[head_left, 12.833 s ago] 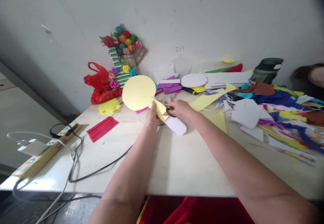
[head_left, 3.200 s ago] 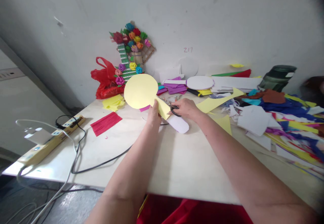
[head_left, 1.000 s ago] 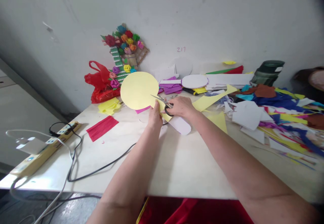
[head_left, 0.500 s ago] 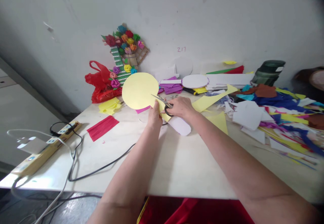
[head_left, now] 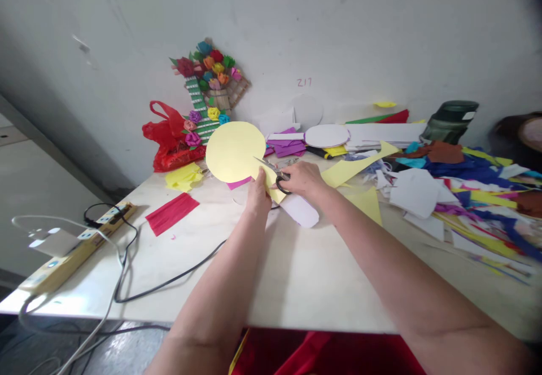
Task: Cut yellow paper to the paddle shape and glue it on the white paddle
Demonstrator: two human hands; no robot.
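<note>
A round sheet of pale yellow paper (head_left: pixel 234 152) is held up over the table, pinched at its lower right edge by my left hand (head_left: pixel 258 193). My right hand (head_left: pixel 304 178) is closed around a pair of scissors (head_left: pixel 281 178), one finger through the black handle loop. The blades point left and reach onto the yellow paper near my left thumb. A narrow part of the yellow paper hangs between my two hands. Just below them lies a white paper piece with a rounded end (head_left: pixel 301 212). Yellow offcuts (head_left: pixel 358 166) rest to the right of my right hand.
A power strip (head_left: pixel 80 245) with cables lies at the left. Red crepe paper (head_left: pixel 172 213), a red plastic bag (head_left: pixel 169 143) and a paper flower decoration (head_left: pixel 212 81) are on the left side. Coloured scraps (head_left: pixel 478 194) and a dark green bottle (head_left: pixel 451 122) fill the right.
The yellow paper has shifted very slightly to the right. Both hands keep nearly the same place, and the scissors remain at the paper's edge.
</note>
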